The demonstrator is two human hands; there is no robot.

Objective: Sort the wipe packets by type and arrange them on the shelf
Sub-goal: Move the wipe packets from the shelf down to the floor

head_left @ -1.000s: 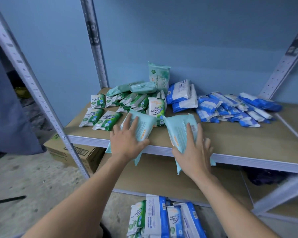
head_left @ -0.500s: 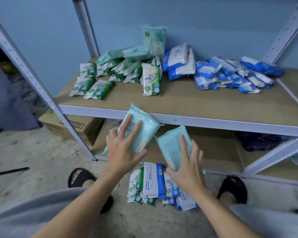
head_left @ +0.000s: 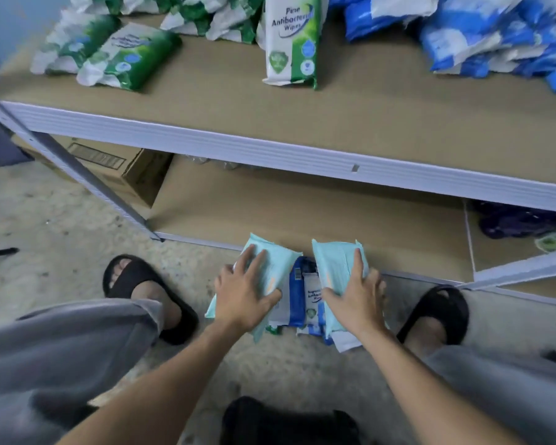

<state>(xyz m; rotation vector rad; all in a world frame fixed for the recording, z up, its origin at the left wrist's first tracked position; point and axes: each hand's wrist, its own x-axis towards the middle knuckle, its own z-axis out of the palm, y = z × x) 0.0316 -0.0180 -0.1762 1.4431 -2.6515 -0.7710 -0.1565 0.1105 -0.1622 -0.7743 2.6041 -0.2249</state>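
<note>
Teal left packet (head_left: 275,263) sits gripped in left hand (head_left: 243,295), right packet (head_left: 334,263) in right hand (head_left: 355,300), over floor pile (head_left: 299,290).

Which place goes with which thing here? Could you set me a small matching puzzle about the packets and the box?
Things: 1 upright pine packet; 2 blue packets; 3 teal packets; 4 cardboard box.
Places: A down left, beside the lower shelf; B held in left hand and right hand; C upper shelf, right; D upper shelf, middle.
Pairs: 1-D, 2-C, 3-B, 4-A.

Two teal packets (head_left: 275,264) (head_left: 334,261), two hands (head_left: 244,297) (head_left: 357,300), two sandals (head_left: 142,277) (head_left: 437,309), one cardboard box (head_left: 122,168).
</note>
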